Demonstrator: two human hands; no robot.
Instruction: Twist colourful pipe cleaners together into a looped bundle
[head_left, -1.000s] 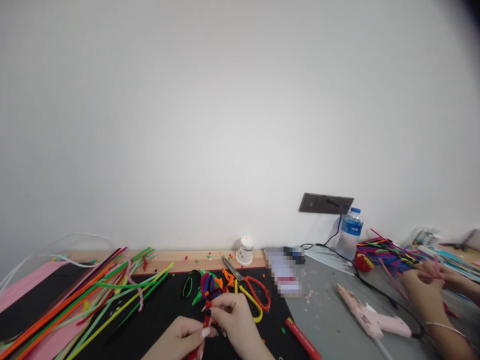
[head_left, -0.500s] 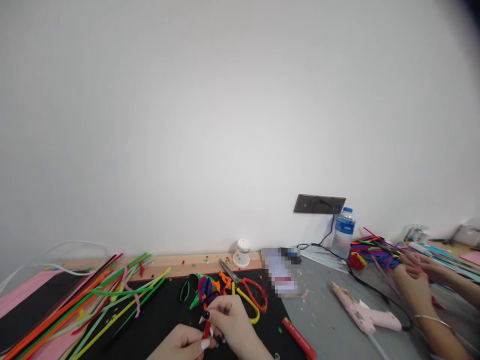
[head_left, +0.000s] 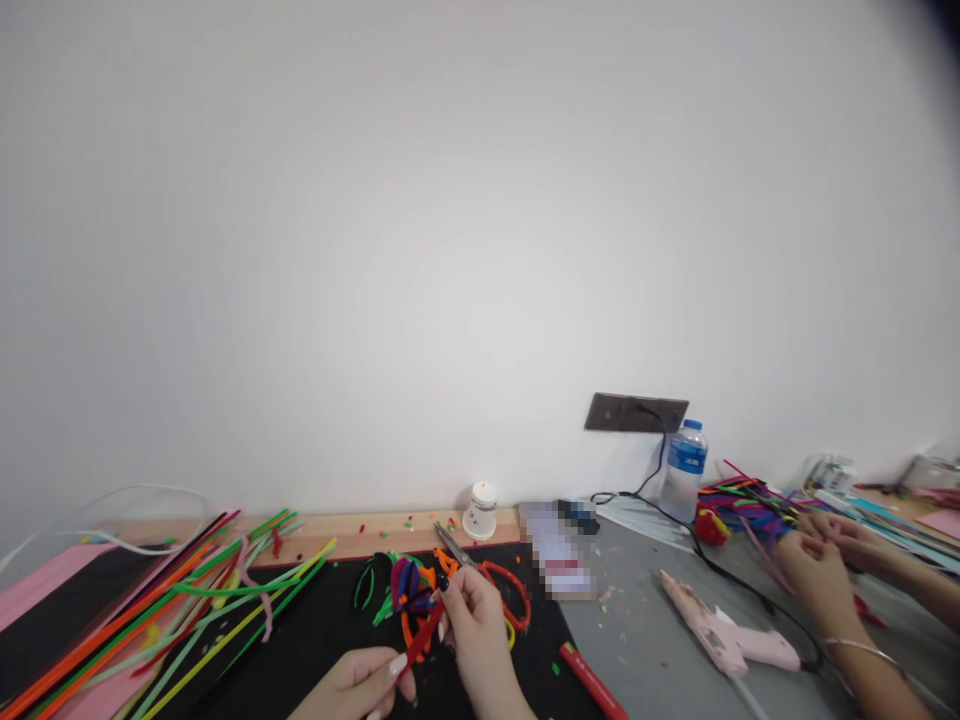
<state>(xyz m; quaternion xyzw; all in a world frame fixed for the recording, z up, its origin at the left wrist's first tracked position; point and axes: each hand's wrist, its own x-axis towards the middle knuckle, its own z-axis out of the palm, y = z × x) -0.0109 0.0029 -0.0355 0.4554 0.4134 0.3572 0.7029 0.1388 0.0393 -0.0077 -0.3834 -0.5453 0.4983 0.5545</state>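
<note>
A red pipe-cleaner-like strip [head_left: 423,636] stretches slantwise between my two hands over the black mat. Its lower end is pinched by my left hand [head_left: 367,682], thumb and fingers closed. Higher and to the right, my right hand [head_left: 476,628] pinches the upper end. Just behind the strip lies a bundle of purple, orange and green fuzzy strips [head_left: 411,585]. Scissors with orange-red and yellow handles [head_left: 513,592] are partly hidden by my right hand.
Long coloured strips [head_left: 187,600] lie at left. A white cup [head_left: 480,511] stands near the wall. Rightward are a blurred phone [head_left: 559,555], a red tube [head_left: 592,682], a pink glue gun [head_left: 724,632], a bottle [head_left: 684,470] and another person's hands [head_left: 817,560].
My hands have moved apart, the right one up and the left one slightly down-left, and more of the red strip shows between them. The view has shifted slightly.
</note>
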